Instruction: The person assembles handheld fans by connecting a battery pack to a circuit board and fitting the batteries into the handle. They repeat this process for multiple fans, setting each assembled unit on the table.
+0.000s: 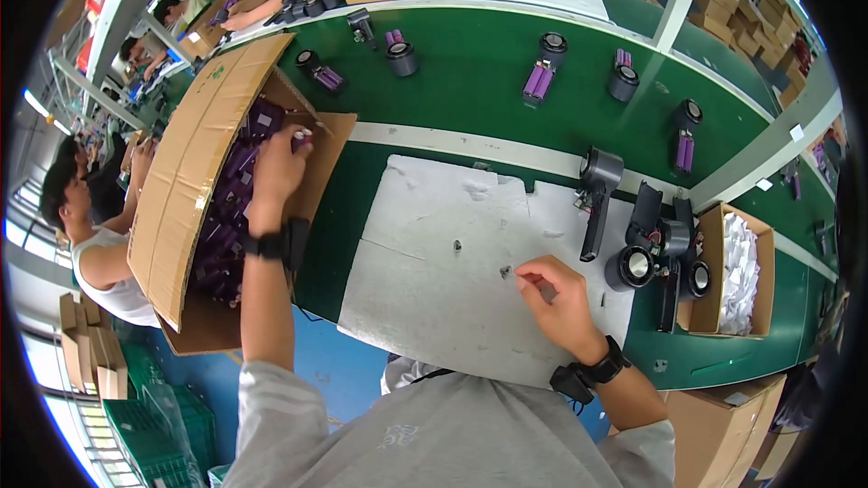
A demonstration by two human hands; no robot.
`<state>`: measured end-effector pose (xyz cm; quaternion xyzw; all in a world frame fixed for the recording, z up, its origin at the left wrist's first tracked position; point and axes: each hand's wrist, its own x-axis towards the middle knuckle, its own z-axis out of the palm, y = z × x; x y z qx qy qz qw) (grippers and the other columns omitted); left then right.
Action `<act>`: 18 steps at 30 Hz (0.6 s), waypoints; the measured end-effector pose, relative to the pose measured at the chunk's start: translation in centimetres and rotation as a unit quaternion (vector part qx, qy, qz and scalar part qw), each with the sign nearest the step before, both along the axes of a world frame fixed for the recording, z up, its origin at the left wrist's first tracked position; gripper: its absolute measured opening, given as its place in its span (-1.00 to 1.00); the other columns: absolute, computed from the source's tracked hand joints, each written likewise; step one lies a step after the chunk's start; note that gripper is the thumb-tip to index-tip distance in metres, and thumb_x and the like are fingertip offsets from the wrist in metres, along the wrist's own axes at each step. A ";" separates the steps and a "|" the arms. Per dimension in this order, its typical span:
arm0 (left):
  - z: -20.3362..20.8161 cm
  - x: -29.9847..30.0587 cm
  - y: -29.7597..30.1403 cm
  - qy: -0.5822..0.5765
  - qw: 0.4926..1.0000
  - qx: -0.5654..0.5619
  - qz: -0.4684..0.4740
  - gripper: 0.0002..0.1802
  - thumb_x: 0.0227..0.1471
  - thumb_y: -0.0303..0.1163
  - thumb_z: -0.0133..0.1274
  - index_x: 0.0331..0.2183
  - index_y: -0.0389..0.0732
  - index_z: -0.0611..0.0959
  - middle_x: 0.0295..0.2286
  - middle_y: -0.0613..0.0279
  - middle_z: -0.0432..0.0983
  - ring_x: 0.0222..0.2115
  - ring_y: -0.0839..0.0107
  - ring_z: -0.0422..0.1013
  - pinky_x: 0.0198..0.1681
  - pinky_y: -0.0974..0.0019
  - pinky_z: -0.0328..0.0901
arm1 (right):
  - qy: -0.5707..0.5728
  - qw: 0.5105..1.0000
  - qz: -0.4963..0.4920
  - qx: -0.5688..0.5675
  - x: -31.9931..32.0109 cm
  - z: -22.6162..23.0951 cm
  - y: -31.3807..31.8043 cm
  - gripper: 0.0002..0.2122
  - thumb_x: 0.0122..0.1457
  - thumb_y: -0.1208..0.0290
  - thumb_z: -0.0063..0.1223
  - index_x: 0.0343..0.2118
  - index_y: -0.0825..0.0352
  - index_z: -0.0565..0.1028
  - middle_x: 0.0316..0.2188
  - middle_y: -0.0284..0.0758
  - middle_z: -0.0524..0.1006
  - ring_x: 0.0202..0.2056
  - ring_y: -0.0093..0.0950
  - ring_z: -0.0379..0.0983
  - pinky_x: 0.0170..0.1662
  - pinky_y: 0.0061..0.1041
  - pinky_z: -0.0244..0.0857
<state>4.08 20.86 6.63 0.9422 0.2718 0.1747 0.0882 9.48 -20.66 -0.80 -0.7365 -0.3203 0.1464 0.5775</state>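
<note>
My left hand (282,163) reaches into a large cardboard box (176,172) on the left. Its fingers are closed on a purple battery pack (304,139), of which only a small part shows. Many more purple battery packs (226,226) fill the box. Over the white foam mat (425,280), my right hand (559,303) is held with thumb and forefinger bent together, and I see nothing between them. Two small dark marks or bits are on the mat near it. Black housings with round ends and a handle (597,203) rest along the mat's right edge.
A small carton of white pieces (740,276) stands at the right. Across the green belt (461,63) lie several black motor heads with purple batteries (540,77). A metal post (768,149) rises at right. Co-workers sit at left and beyond the belt.
</note>
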 end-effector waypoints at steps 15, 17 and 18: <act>-2.5 16.6 -2.5 -0.170 0.845 -0.499 -0.088 -0.60 0.08 -0.30 0.12 -0.04 -0.23 0.53 -0.26 0.28 0.50 -0.35 0.44 0.45 -0.34 0.40 0.37 | 0.369 0.922 0.051 0.106 0.4 0.3 0.0 -0.68 0.21 0.50 0.08 0.00 0.42 0.37 -0.25 -0.27 0.49 -0.47 -0.56 0.46 -0.49 -0.59 0.34; -3.3 19.7 2.8 -0.189 0.829 -0.526 -0.031 -0.59 0.07 -0.29 0.13 -0.05 -0.22 0.52 -0.24 0.26 0.48 -0.34 0.42 0.45 -0.35 0.40 0.38 | 0.362 0.925 0.040 0.106 0.3 0.6 0.4 -0.68 0.21 0.51 0.06 0.01 0.43 0.36 -0.24 -0.25 0.48 -0.47 -0.55 0.46 -0.48 -0.58 0.33; -3.5 21.2 4.6 -0.184 0.832 -0.523 0.021 -0.56 0.05 -0.25 0.16 -0.05 -0.22 0.52 -0.23 0.23 0.46 -0.33 0.40 0.45 -0.36 0.40 0.39 | 0.357 0.927 0.041 0.104 0.3 0.7 0.4 -0.67 0.20 0.54 0.07 0.01 0.43 0.36 -0.24 -0.26 0.48 -0.46 -0.55 0.45 -0.47 -0.58 0.34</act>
